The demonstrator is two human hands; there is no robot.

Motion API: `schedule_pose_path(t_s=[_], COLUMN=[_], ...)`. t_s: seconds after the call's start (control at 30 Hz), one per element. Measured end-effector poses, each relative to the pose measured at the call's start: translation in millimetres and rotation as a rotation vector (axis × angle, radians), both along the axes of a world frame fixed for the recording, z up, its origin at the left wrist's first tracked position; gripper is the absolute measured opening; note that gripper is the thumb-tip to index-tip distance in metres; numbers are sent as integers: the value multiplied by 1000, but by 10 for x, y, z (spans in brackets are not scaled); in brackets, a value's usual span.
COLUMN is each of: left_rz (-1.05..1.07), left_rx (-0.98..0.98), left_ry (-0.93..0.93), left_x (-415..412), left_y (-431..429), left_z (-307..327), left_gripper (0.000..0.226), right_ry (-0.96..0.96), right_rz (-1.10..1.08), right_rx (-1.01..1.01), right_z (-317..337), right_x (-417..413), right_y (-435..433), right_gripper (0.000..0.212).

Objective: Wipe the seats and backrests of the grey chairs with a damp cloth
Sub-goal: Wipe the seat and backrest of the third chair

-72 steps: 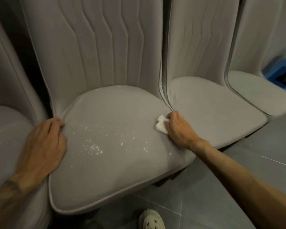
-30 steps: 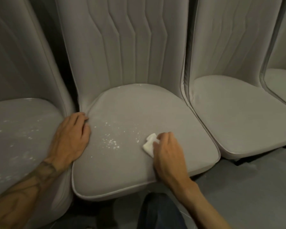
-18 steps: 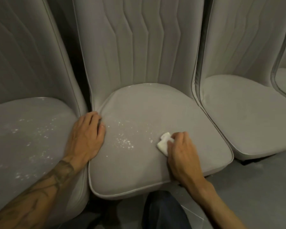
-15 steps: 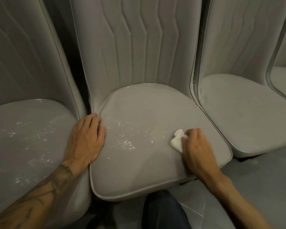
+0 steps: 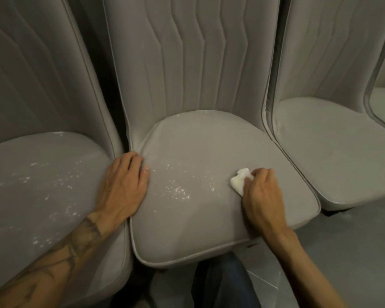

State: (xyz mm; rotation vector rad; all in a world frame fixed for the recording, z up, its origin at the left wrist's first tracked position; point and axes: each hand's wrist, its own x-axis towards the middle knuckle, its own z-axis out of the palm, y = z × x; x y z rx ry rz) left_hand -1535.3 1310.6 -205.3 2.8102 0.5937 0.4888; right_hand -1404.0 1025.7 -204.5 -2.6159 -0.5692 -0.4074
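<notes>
Right hand [image 5: 262, 196] pressed down on the middle seat [image 5: 209, 156], fingers curled closed over a small folded white cloth [image 5: 239, 181] that pokes out leftward past the fingertips. Cloth flat on the cushion, toward the right half of that seat, well clear of the front piping. Left hand [image 5: 125, 185] laid open and flat along the left edge of the middle seat, palm down in the crease where it meets the neighbouring chair, gripping nothing, apparently bracing. Key relation: white speckled residue [image 5: 178, 192] lying to the left of the cloth, between the two hands, nearer the seat's centre, with a fainter scatter further back toward the backrest [image 5: 187, 63]. So, judging from the layout, next stroke probably leftward across the cushion, from the cloth toward the braced hand, right hand doing the work since it already holds the cloth. Long axis of the speck patch roughly side to side, so a sideways pass should cover most of it. Seat to the left of the middle seat [image 5: 42, 174] also heavily flecked, apparently not yet wiped; seat to the right [image 5: 331, 147] looking clean. Backrest ribbing above the middle seat showing no obvious marks, though hard to tell in this dim light. Risk: smearing residue toward the left crease rather than lifting it.
</notes>
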Motion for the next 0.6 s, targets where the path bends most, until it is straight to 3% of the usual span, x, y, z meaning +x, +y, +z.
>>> schedule_pose_path(t_s=[0.2, 0.4, 0.53, 0.6], left_rz=[32, 59, 52, 56], left_rx=[72, 93, 107, 107], left_ry=[54, 74, 45, 43], left_x=[-231, -322, -311, -317], left_y=[9, -36, -46, -45], left_z=[8, -35, -48, -49], left_gripper=[42, 47, 45, 45], right_ry=[38, 74, 104, 125], right_rz=[318, 76, 391, 477], right_rx=[11, -110, -20, -57], right_z=[-84, 46, -46, -29], right_x=[-176, 428, -75, 75], right_y=[325, 526, 718, 661], right_gripper=[7, 20, 13, 16])
